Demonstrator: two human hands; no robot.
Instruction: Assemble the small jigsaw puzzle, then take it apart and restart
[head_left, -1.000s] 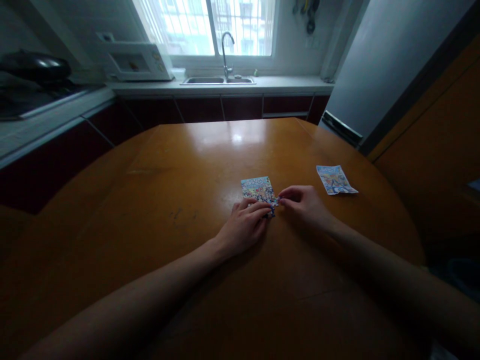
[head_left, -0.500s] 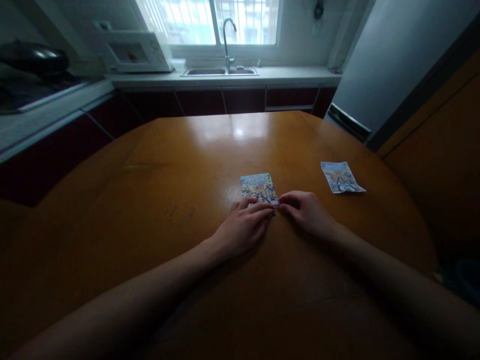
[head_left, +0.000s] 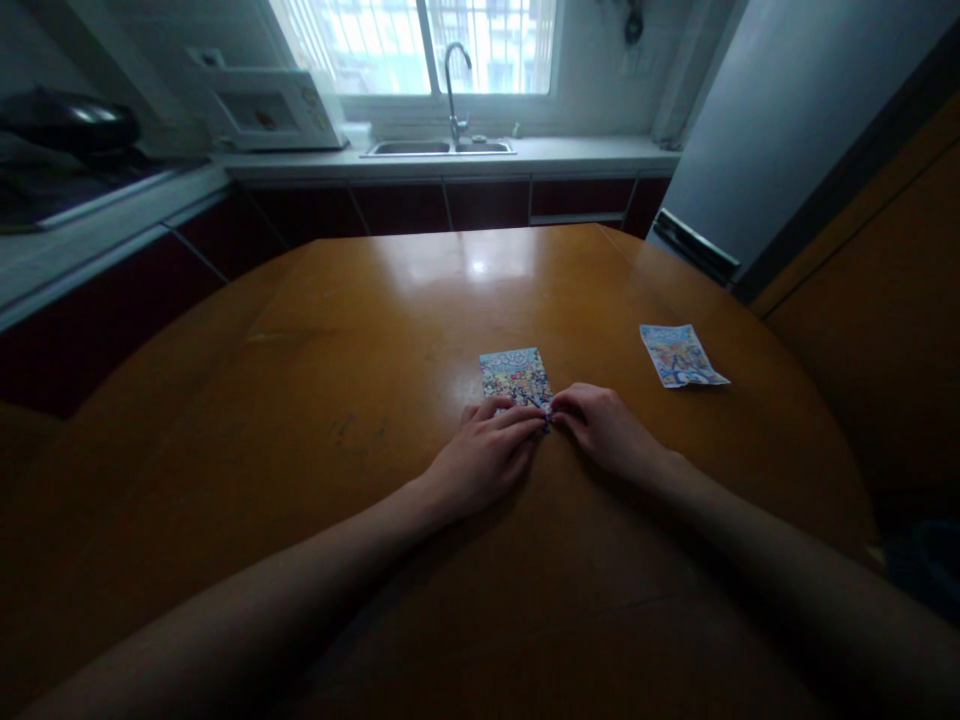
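A small, colourful jigsaw puzzle lies on the wooden table in front of me, pale blue along its far edge. Over its near edge rests my left hand, palm down with fingers stretched out, hiding part of it. At the lower right corner my right hand pinches a small puzzle piece, mostly covered by fingertips. The fingertips of both hands are close together there. A creased paper sheet with a similar colourful picture lies to the right, apart from my hands.
The rounded wooden table spans most of the view. Beyond it a counter holds a sink with a tap and a white microwave. A wok sits on the stove at left; a fridge stands at right.
My right hand has shifted slightly left, closer to my left fingertips and the puzzle's corner. My left hand, the puzzle and the paper sheet stay in place.
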